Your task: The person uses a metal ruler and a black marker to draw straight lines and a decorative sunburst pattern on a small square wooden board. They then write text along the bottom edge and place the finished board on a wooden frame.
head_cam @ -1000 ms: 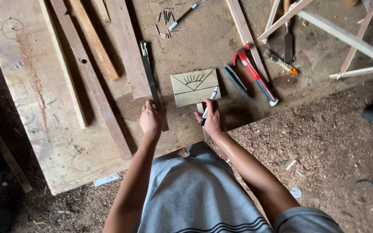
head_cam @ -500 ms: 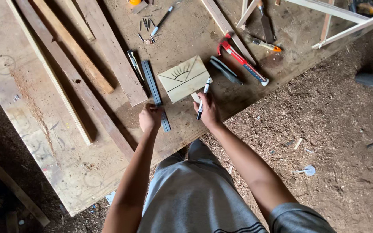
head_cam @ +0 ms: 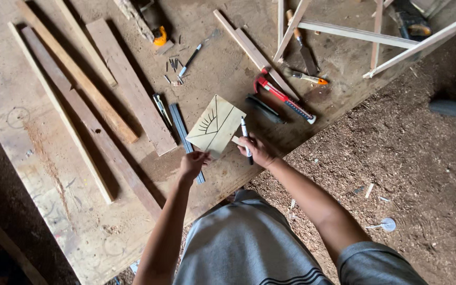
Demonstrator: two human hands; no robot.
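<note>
Sawdust and wood chips cover the dirt floor to my right, and before me lies a big, worn plywood sheet, scuffed and marked with faint pencil circles, serving as a low work surface. Across its left part several long wooden slats and boards lie side by side at a slant. Near its middle sits the small pale square wooden panel with black drawn lines and a fan of short rays on it, tilted like a diamond. My left hand rests at the panel's lower corner, fingers curled down onto its edge, over a dark narrow metal ruler that runs just beside the panel's left side. My right hand is closed around a black-and-white marker pen, whose tip points up along the panel's right edge. Just beyond it lie a red-handled hand tool with a blue grip and a black-handled tool, close together. Farther back, a few loose nails are scattered near a yellow-and-black tool, and a light frame of thin wooden sticks stands at the sheet's far right corner.
</note>
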